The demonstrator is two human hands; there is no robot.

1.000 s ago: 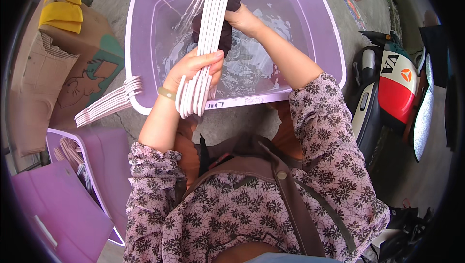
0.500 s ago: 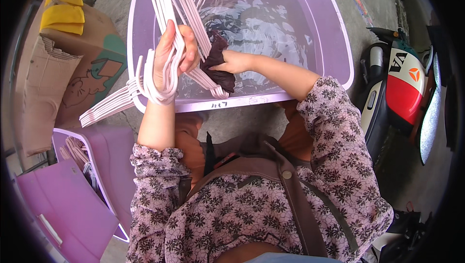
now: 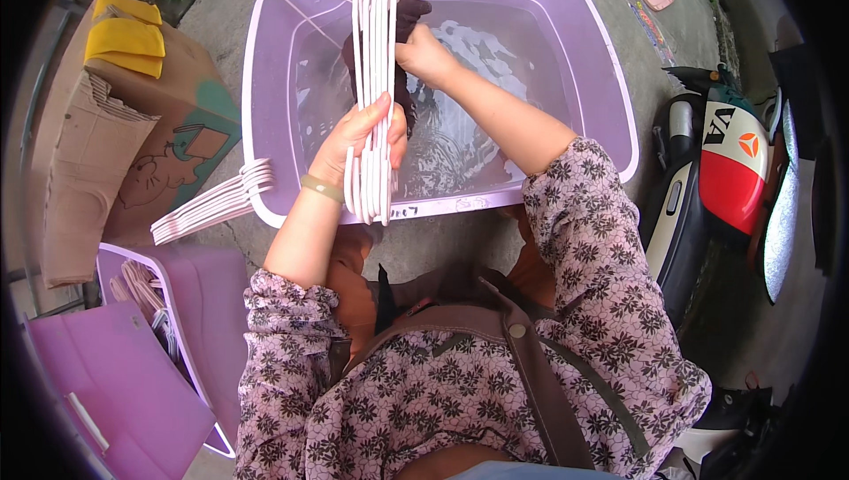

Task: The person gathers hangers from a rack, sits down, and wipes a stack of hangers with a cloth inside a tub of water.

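Observation:
My left hand (image 3: 358, 140) is closed round a bundle of pale pinkish-white hangers (image 3: 376, 47), raised upright over the near left of a purple tub (image 3: 265, 82). A dark brown cloth (image 3: 413, 13) shows behind and beside the bundle, partly hidden by it. Gripping that cloth against the hangers' far part is my right hand (image 3: 426, 56), its fingertips mostly hidden. Greyish water (image 3: 478, 126) fills the tub's lower part. Another hanger (image 3: 309, 16) leans at the tub's far left inside wall.
More hangers (image 3: 208, 206) hook over the tub's left rim. At the left stand a cardboard box (image 3: 190, 56) with a yellow cloth (image 3: 126, 42), and a purple bin (image 3: 199, 303) with its lid (image 3: 124, 374), holding hangers. A red and white scooter (image 3: 734, 162) stands at the right.
The hanger bundle has swung upright and shifted right in my left hand. My right hand has moved farther away with the cloth, up along the hangers. Several hangers now sit apart on the left rim.

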